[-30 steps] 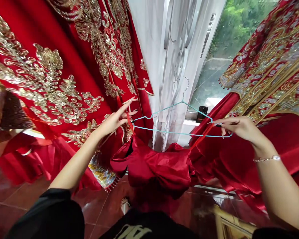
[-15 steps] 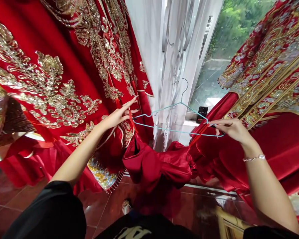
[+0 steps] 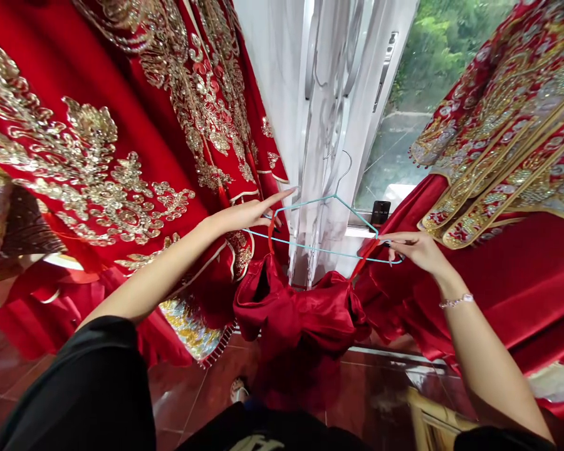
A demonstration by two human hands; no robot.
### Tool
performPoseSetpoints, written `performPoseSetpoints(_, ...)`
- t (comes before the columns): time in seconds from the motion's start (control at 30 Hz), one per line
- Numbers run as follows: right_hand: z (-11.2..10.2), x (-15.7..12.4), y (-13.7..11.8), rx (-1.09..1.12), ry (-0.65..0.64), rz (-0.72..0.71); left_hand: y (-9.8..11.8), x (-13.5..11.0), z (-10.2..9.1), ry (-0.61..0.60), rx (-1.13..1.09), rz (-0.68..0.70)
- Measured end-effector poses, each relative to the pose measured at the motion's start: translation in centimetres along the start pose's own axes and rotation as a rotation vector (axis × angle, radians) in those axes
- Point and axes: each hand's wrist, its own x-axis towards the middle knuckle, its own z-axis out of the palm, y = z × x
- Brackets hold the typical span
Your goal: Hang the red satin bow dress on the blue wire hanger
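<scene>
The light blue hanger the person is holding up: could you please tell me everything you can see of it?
The light blue hanger is a thin triangle of what looks like coated wire, with a curved hook at its top, held nearly level before a white curtain. Its lower bar reaches the left hand at one end and the right hand at the other. Red satin straps meet it on both sides.

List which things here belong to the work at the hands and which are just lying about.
In the work: left hand, right hand gripping the light blue wire hanger, bunched red satin garment, red straps.

Just around: gold-embroidered red robe, embroidered red jacket, white sheer curtain, phone, red tiled floor.
</scene>
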Motion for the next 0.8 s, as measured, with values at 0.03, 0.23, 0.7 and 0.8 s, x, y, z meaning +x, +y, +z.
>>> performPoseSetpoints(0.03, 0.2, 0.1, 0.1, 0.002, -0.008, 0.002, -0.4, 0.2, -0.3, -0.012, 0.052, -0.005)
performPoseSetpoints(0.23, 0.8, -0.7, 2.1, -0.007, 0.057, -0.052, -1.6, -1.4, -2.7, -0.035, 0.233, -0.169)
performPoseSetpoints(0.7, 14.1, -7.3, 12.6, -0.046, -0.009, 0.444, 8.5, -15.2, 17.4, -0.075, -0.497, -0.222)
performPoseSetpoints(0.8, 12.9, -6.7, 12.4, -0.163, -0.010, 0.495, 7.6, -15.8, 14.7, -0.104, -0.486, -0.271)
